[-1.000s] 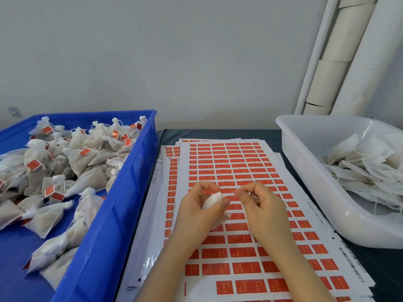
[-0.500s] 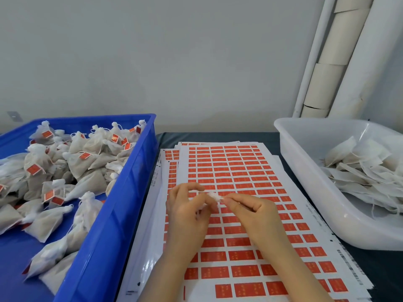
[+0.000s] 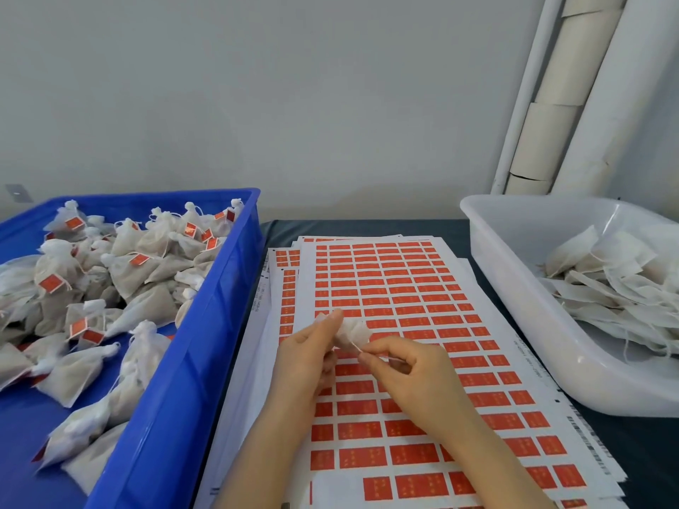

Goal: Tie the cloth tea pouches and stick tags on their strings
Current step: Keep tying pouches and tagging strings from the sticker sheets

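Pouch (image 3: 353,331) sits right in the middle of the shot, held just above the sticker sheets (image 3: 494,325). Left hand (image 3: 308,358) has its fingers curled round the pouch's left side, thumb tip up against the cloth, so the bunched white fabric pokes out to the right. Right hand (image 3: 415,376) is pinching the string (image 3: 355,347) between thumb and forefinger, just below the pouch, with the other fingers curled in loosely under it. The string runs a short way from the cloth to that pinch (it's thin and a bit blurry, so I can't tell if there's a knot in it).

Sheets are a fanned stack of white paper with rows of red tags (image 3: 385,284), lying flat on the dark counter (image 3: 367,227) and running under both forearms. Left of them, right up against the stack, is a blue bin (image 3: 216,310) piled with tied pouches (image 3: 139,247), many with a red tag on the string. On the right is a white tub (image 3: 514,306) holding flat pouches (image 3: 606,281) with loose strings, heaped toward its far right side. Behind the tub, cardboard tubes (image 3: 551,141) and a white pipe (image 3: 518,115) lean against the grey wall (image 3: 294,104).
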The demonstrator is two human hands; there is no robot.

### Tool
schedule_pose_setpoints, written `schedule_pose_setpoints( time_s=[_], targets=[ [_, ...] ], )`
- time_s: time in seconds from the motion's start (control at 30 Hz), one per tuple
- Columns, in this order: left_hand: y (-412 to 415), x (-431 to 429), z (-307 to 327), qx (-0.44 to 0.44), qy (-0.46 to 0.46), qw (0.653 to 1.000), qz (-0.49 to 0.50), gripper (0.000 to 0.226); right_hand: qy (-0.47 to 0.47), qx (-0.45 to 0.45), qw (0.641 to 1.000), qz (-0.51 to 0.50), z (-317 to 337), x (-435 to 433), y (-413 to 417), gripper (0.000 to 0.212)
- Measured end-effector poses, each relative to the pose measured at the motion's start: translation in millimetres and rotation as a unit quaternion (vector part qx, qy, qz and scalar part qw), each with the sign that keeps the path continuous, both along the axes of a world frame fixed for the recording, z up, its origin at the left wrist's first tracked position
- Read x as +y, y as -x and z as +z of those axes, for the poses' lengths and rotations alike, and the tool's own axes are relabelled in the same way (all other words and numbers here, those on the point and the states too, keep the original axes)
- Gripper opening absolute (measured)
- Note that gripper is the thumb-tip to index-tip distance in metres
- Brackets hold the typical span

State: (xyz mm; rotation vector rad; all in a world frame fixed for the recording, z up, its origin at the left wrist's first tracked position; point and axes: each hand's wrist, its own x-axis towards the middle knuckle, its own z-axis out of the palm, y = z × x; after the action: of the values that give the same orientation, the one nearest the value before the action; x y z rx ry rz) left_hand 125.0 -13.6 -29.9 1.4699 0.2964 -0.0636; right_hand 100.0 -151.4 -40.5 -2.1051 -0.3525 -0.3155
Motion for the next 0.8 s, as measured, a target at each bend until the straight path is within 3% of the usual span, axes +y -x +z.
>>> schedule_pose_setpoints(
  time_s=[0.13, 0.27, 0.37, 0.43, 0.53, 0.7, 0.8],
  targets=[
    [0.1, -1.3, -5.3, -0.040, -0.017, 0.999, 0.011, 0.016, 0.002, 0.002, 1.000, -0.020, -2.3, -1.5, -1.6, 0.018],
    [1.9, -3.1, -8.3, -0.066, -0.113, 0.991, 0.034, 0.006, 0.014, 0.003, 0.999, -0.033, -3.0, -1.1, -2.1, 0.019],
    [2.1, -4.9, -12.9, -0.100, -0.193, 0.976, 0.028, 0.007, 0.034, -0.006, 0.999, -0.041, -3.0, -2.0, -2.8, 0.019],
    [2.1, -5.1, -14.5, -0.106, -0.196, 0.974, 0.030, 0.007, 0.036, -0.014, 0.998, -0.051, -2.7, -3.6, -3.0, 0.018],
    [0.8, -2.7, -15.9, -0.086, -0.134, 0.987, 0.026, 0.015, 0.052, -0.013, 0.997, -0.048, -2.5, -4.7, -2.7, 0.012],
    [1.7, 2.1, -11.4, -0.037, 0.100, 0.993, -0.057, 0.027, 0.078, -0.013, 0.996, -0.028, -4.5, -1.8, -0.8, 0.009],
    [1.8, 3.4, -7.2, -0.030, 0.126, 0.990, -0.063, 0.035, 0.066, -0.024, 0.997, -0.040, -4.6, -2.1, -0.8, 0.007]
  ],
)
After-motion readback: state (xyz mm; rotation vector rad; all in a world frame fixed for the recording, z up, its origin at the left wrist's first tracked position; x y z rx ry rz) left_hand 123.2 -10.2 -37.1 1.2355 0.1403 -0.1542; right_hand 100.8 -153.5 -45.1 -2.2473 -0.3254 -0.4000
